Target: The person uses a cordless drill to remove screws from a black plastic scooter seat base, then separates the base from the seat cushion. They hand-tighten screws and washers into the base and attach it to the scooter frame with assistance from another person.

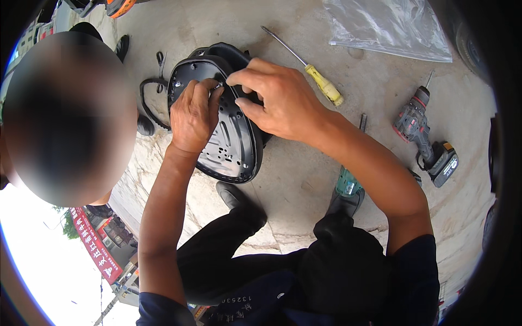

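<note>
A black padded seat (231, 144) rests with its glossy underside up, with holes and several silver bolt ends showing. My left hand (193, 117) lies over this base, its thumb and forefinger pinched at a small silver fastener (219, 85) near the upper right rim. My right hand (277, 95) is beside that spot, over the seat's right edge. Its bent fingers and thumb are apart, and nothing shows between them. The left fingers partly hide the fastener, so its exact kind is unclear.
A yellow-handled screwdriver (323, 86), a cordless drill (418, 119) and a green power tool (347, 183) lie to the right on concrete. Beyond them is a clear plastic bag (391, 30). A black strap (148, 103) lies left of the seat; another person (70, 119) is close by.
</note>
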### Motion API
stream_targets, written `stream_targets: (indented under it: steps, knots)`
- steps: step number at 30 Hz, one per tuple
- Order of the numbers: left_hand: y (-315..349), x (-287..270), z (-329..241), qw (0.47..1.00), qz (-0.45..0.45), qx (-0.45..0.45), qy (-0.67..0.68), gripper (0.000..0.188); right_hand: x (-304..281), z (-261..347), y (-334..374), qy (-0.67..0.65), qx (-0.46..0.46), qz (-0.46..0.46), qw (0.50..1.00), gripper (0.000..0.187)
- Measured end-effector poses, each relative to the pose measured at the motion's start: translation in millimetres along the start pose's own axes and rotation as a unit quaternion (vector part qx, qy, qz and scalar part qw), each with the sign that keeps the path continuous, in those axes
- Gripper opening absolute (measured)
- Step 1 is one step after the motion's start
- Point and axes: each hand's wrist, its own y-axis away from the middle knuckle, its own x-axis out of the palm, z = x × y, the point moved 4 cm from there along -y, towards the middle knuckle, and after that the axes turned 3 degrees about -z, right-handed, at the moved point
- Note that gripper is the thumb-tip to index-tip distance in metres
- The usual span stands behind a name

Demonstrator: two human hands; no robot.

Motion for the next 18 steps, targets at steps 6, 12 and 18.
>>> stream_targets:
  steps: [6,12,18]
  knots:
    - [7.4,1.9,-0.9,0.998,0.001,-0.054,0.038,0.015,34.8,-9.3,-27.6,0.093,-0.030,0.021,0.995,0.030]
    - [3.9,6.2,-0.8,0.990,0.019,-0.117,0.080,0.013,43.9,-16.9,-26.3,0.081,-0.006,0.018,0.997,0.025]
    - [3.0,10.1,-2.6,0.959,0.002,-0.217,0.184,0.014,47.2,-23.9,-24.1,0.102,-0.023,-0.005,0.994,0.019]
